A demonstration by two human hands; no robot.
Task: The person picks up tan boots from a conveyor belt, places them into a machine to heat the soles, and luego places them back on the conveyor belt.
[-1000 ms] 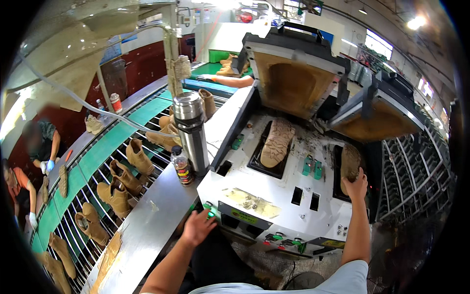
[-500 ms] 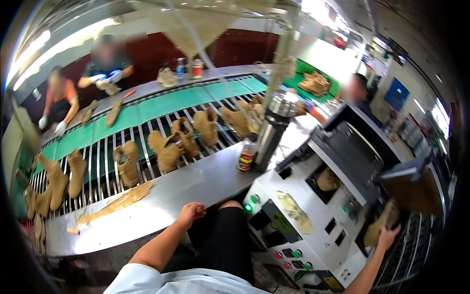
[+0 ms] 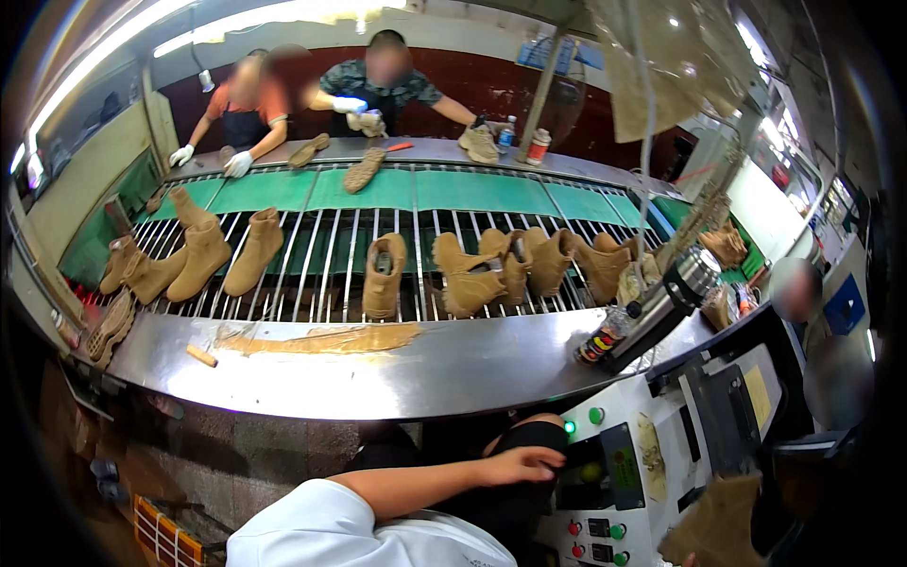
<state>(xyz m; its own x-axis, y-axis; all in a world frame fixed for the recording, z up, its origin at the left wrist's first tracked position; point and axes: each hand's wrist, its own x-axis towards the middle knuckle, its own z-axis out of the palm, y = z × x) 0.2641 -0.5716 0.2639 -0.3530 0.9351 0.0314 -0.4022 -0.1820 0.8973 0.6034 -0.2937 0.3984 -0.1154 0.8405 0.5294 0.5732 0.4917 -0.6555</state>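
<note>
My left hand (image 3: pixel 524 465) hovers by my dark-clad leg, next to the machine's control panel (image 3: pixel 597 470). Its fingers are loosely stretched and hold nothing. A tan boot (image 3: pixel 715 522), partly cut off by the lower edge, is raised in front of the white machine (image 3: pixel 652 510). Only a sliver of my right hand (image 3: pixel 691 560) shows at the boot's lower end; most of it is out of the picture, and its grip is largely hidden. Several tan boots, among them a single upright one (image 3: pixel 385 276), stand on the metal roller rack ahead.
A steel ledge (image 3: pixel 283 378) runs along the rack, with brown tape (image 3: pixel 321 340) on it. A dark bottle (image 3: pixel 605 335) and a steel flask (image 3: pixel 666 307) stand at its right. Beyond the green belt (image 3: pixel 453 194), two people handle footwear; another person is at far right.
The view has swung left. My right hand has come away from the machine's right-hand opening with the boot. My left hand has shifted right, toward the control panel.
</note>
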